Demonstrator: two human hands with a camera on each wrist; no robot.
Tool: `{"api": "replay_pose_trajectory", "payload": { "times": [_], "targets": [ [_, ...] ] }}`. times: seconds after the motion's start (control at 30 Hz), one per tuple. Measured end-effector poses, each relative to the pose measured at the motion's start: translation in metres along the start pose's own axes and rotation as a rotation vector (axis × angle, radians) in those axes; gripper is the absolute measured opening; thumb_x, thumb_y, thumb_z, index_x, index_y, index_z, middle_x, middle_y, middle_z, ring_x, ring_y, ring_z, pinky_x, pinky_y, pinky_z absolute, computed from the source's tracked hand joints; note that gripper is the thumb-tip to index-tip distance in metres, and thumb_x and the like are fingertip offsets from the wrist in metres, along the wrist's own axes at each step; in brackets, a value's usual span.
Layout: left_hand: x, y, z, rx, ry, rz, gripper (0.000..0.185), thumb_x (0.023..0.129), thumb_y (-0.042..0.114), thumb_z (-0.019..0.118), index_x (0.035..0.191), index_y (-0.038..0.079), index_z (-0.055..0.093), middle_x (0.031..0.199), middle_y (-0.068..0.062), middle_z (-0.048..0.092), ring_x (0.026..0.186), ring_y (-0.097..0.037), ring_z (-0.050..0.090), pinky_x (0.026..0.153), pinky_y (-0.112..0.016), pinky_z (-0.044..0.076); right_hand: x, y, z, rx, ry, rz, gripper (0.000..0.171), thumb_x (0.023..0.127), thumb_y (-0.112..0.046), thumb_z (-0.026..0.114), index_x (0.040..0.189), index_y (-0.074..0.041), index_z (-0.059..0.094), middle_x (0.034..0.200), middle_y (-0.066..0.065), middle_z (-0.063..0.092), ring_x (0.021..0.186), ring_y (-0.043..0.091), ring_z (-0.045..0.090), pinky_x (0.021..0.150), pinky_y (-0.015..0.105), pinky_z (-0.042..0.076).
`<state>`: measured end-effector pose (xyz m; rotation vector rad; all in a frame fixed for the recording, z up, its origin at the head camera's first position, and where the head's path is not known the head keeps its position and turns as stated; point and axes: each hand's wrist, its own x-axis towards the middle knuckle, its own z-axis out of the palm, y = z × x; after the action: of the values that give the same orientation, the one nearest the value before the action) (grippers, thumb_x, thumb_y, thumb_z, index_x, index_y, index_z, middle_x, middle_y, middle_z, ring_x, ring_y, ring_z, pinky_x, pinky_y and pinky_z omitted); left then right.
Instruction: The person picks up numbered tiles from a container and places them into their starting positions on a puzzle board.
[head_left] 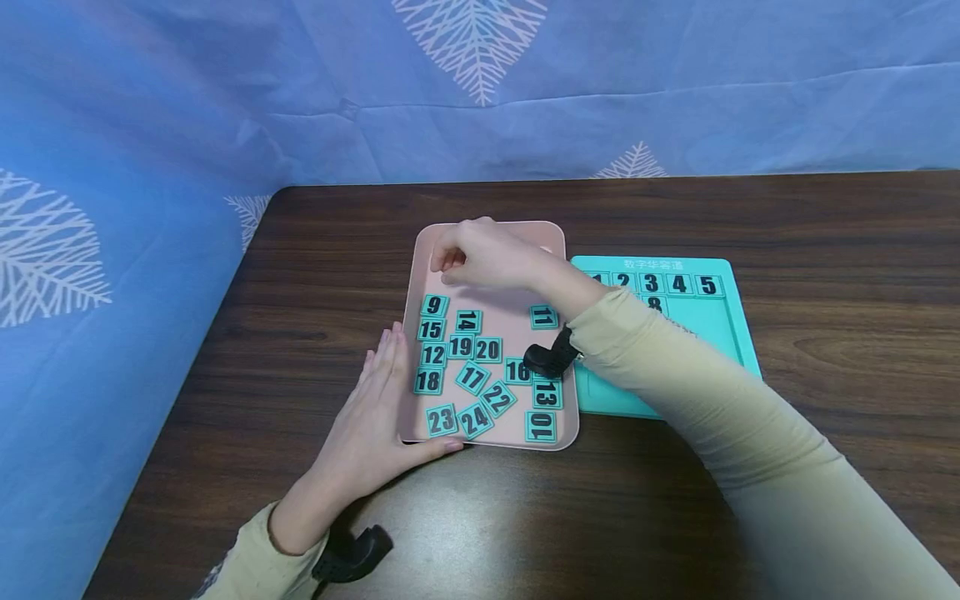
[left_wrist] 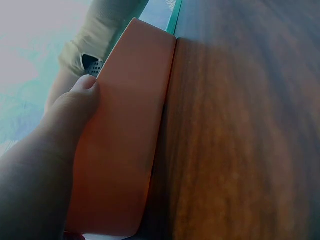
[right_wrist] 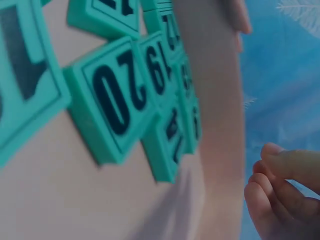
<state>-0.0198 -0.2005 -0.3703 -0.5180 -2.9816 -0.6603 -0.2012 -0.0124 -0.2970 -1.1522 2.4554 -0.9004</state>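
A pink tray (head_left: 487,292) holds several teal number tiles, among them tile 20 (right_wrist: 117,95), tile 19 (right_wrist: 157,67) and tile 17 (head_left: 472,377). My left hand (head_left: 371,408) rests against the tray's near left corner, its fingers straight along the left side. The left thumb (left_wrist: 82,95) lies on the near wall in the left wrist view. Above the far left part of the tray hovers my right hand (head_left: 487,254). Its fingers (right_wrist: 260,197) are loosely bent with the thumb close to them, and no tile shows between them.
A teal number board (head_left: 720,333) lies right of the tray, partly hidden under my right sleeve (head_left: 697,392); tiles including 3, 4 and 5 sit in its top row. Both stand on a dark wooden table (head_left: 847,275). A blue patterned cloth (head_left: 315,83) hangs behind.
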Motion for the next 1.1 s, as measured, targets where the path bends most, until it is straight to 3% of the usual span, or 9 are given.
{"api": "replay_pose_trajectory", "payload": {
  "times": [0.23,0.43,0.6,0.83,1.1],
  "targets": [
    [0.000,0.000,-0.001,0.007,-0.010,-0.004,0.126,0.070,0.077,0.062,0.153,0.010,-0.004,0.160,-0.008,-0.003,0.146,-0.024,0.000,0.117,-0.042,0.009,0.013,0.003,0.018,-0.024,-0.055,0.040,0.013,0.088,-0.005,0.065,0.098,0.001,0.070,0.089,0.008,0.068,0.081,0.018,0.061,0.075,0.028,0.049],
    [0.000,0.001,-0.001,0.009,-0.015,0.002,0.126,0.070,0.076,0.062,0.153,0.008,-0.004,0.160,-0.009,-0.004,0.146,-0.025,0.000,0.117,-0.041,0.008,0.014,0.007,0.030,-0.048,-0.086,0.068,0.007,0.087,-0.010,0.068,0.089,-0.003,0.067,0.075,0.002,0.058,0.065,0.014,0.048,0.067,0.025,0.040],
    [0.000,0.001,-0.001,0.005,-0.015,-0.001,0.126,0.070,0.076,0.062,0.153,0.008,-0.005,0.160,-0.008,-0.003,0.146,-0.023,-0.001,0.117,-0.040,0.007,0.014,0.006,0.034,-0.065,-0.119,0.089,0.009,0.085,-0.011,0.071,0.089,-0.004,0.067,0.073,0.001,0.055,0.066,0.014,0.046,0.069,0.026,0.040],
    [0.000,0.001,-0.002,0.012,-0.016,-0.003,0.127,0.070,0.077,0.061,0.152,0.007,-0.005,0.160,-0.009,-0.003,0.146,-0.024,0.001,0.117,-0.040,0.008,0.015,0.001,0.035,-0.104,-0.126,0.066,0.011,0.085,-0.007,0.071,0.093,-0.003,0.065,0.078,0.003,0.053,0.073,0.017,0.049,0.071,0.027,0.041],
    [0.001,0.002,-0.001,0.016,-0.023,-0.007,0.128,0.069,0.078,0.060,0.153,0.006,-0.004,0.160,-0.010,-0.002,0.146,-0.023,-0.001,0.117,-0.040,0.007,0.008,-0.003,0.029,-0.056,-0.064,0.020,0.010,0.084,0.003,0.062,0.090,-0.005,0.065,0.085,0.004,0.059,0.076,0.017,0.051,0.069,0.027,0.043]
  ]
}}
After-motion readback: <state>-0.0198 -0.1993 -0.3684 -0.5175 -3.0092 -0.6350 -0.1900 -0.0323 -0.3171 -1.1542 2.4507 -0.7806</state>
